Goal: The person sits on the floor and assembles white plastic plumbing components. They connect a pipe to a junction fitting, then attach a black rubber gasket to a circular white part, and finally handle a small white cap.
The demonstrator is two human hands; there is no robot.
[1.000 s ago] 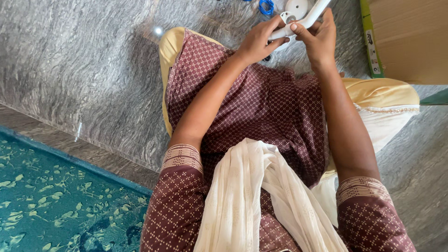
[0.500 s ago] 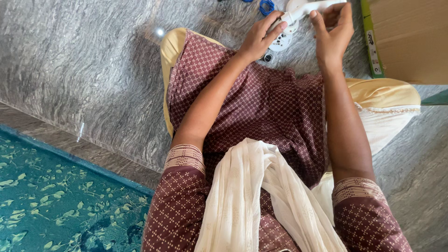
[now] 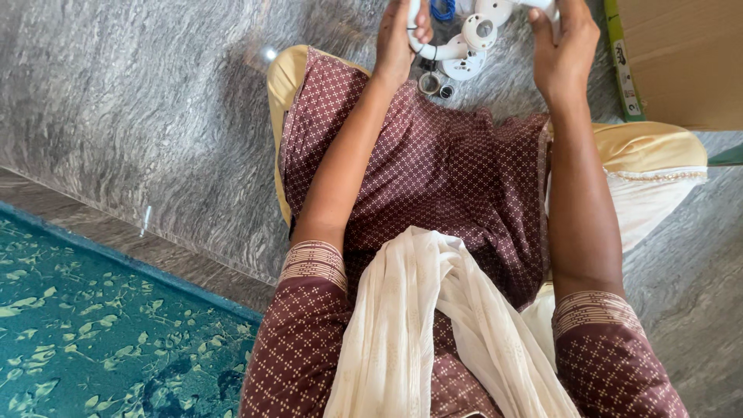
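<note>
In the head view, the person sits cross-legged on a grey marbled stone floor (image 3: 155,116) and works at the very top of the frame. The left hand (image 3: 398,35) is curled shut around one end of a curved white plastic tube (image 3: 441,53), thumb and fingers wrapped over it. The right hand (image 3: 565,54) is partly closed at the top right, its fingers reaching up to a white piece at the frame edge; how firmly it grips cannot be told, since the top edge cuts it off.

Between the two hands sit a round white plastic cap (image 3: 478,31) and, just below it, a flat white perforated disc (image 3: 464,68) lying on the floor. A small metal ring (image 3: 429,83) and a smaller dark ring (image 3: 446,91) lie just beside the disc, close to the hem of the maroon patterned dress (image 3: 433,178). A blue ring (image 3: 443,9) shows at the top edge, partly hidden behind the tube.

A cardboard box with a green edge (image 3: 673,62) stands at the upper right, close beside the right hand and closing off that side. A cream scarf (image 3: 418,325) hangs down the lower middle. A teal patterned carpet (image 3: 93,333) fills the lower left corner, well apart from the hands. Bare floor lies open across the upper left.
</note>
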